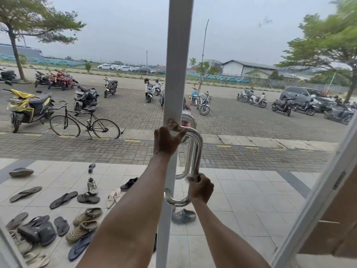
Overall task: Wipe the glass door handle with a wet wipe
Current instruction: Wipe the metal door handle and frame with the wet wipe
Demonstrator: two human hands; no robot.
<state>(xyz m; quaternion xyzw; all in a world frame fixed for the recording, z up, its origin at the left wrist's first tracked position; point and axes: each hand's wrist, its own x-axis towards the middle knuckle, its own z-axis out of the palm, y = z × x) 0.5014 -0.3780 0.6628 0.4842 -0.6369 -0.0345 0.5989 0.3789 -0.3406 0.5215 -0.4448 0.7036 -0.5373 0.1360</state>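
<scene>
- Where the pale floor tiles [48,182] run along the left, scattered sandals and shoes [85,219] lie loose, with a bicycle [85,123] and parked motorbikes [29,107] on the brick paving beyond.
- The left hand [167,139] rests at the top bend of the chrome door handle [196,149], fingers spread and curled loosely over the tube by the white door frame [176,74].
- The right hand [201,187] is closed round the handle's lower stretch, pressing a pale wet wipe [190,178] against the metal.
- Further right, glass shows more scooters, a grey car [307,95] and trees.
- At the far right a second white frame [318,200] slants upward.
</scene>
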